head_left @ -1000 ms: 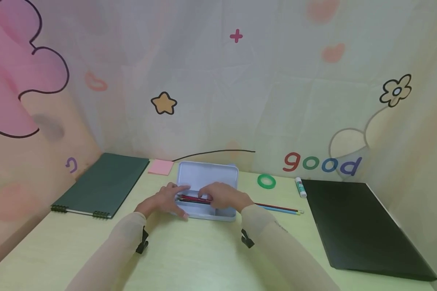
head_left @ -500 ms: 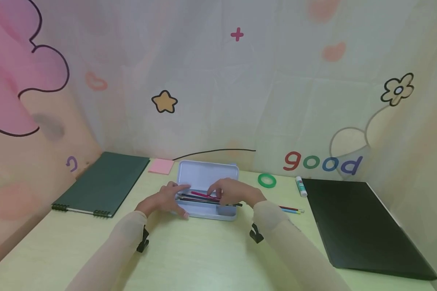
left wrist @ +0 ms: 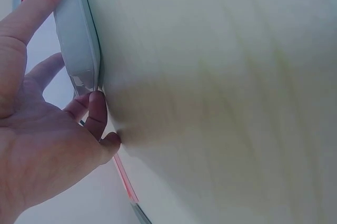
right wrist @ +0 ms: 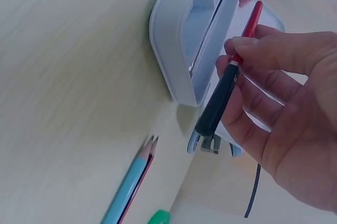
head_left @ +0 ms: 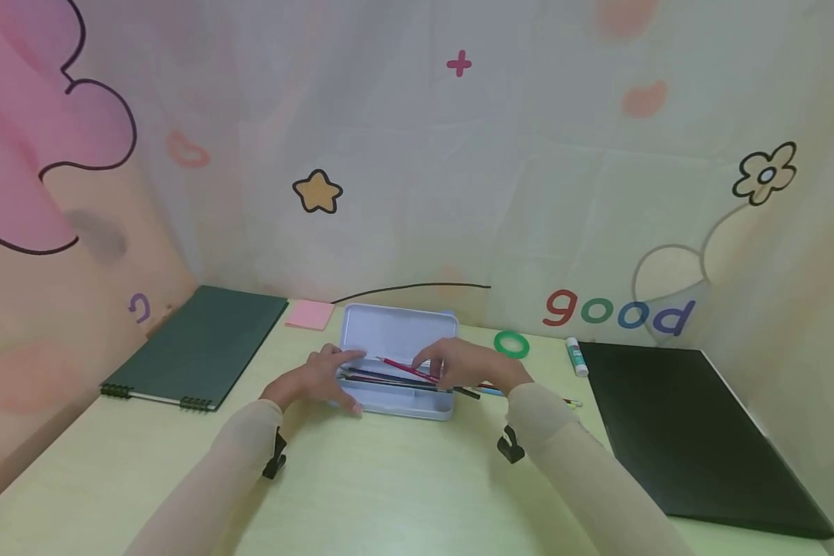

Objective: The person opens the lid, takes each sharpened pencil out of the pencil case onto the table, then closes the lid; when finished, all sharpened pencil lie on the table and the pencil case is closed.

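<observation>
Red and black, the pen [right wrist: 223,95] slants over the case [head_left: 385,400], pinched by our right hand [head_left: 462,363] toward three o'clock; our left hand [head_left: 311,378], spread, braces nine o'clock. We seem mid-transfer; next likely calls for rim clearance.

L arm [head_left: 211,467] & R arm [head_left: 594,467] extended fwd, angling inward. L hand [head_left: 310,378] turned toward R: thumb & index spread wide, some fingers bent in L wrist cam. R hand [head_left: 462,364] turned toward L, pinching betw. thumb & fingertips, other fingers loosely bent. Hands near ea. other, apart.
</observation>
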The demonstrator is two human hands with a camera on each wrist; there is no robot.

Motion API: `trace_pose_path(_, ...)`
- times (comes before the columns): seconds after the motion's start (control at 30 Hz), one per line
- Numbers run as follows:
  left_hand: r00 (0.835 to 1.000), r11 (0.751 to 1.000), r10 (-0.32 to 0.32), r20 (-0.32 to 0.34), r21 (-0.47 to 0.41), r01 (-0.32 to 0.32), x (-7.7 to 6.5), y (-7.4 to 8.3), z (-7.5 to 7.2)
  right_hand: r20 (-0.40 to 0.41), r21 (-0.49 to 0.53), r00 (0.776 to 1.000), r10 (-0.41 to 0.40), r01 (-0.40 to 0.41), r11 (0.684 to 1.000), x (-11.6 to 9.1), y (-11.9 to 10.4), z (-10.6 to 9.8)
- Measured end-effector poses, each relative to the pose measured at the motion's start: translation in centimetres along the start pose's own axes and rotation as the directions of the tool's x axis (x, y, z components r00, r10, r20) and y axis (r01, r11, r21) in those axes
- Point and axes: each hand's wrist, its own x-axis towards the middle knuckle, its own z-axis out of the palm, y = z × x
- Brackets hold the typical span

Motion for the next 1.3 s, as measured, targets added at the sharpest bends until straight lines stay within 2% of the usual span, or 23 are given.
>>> trace_pose_path(0.17,1.0,1.0,0.006,0.004,0.006,-0.006,-0.1,0.2,0.0,-0.004,-0.028,1.0,-0.02,0.02,0.999,-1.7,1.1,-0.5)
trace_pose_path(0.43,1.0,1.0,0.01,0.009,0.013,-0.01,-0.2,0.2,0.1,-0.006,-0.007,0.998,0.057,-0.057,0.998,-5.3,4.4,-1.0)
trace_pose_path(0.77,1.0,1.0,0.007,0.009,-0.001,-0.007,-0.3,0.2,0.0,-0.037,-0.054,0.993,0.111,-0.113,0.992,-9.3,7.1,-0.5)
trace_pose_path(1.03,1.0,1.0,0.01,0.007,0.001,-0.01,-0.3,0.4,-0.1,-0.101,-0.083,0.989,0.103,-0.112,0.99,-10.9,9.1,0.7)
trace_pose_path(1.3,1.0,1.0,-0.003,0.008,0.014,0.002,-0.1,0.2,-0.1,-0.171,-0.127,0.978,0.118,-0.141,0.982,-11.0,9.8,1.4)
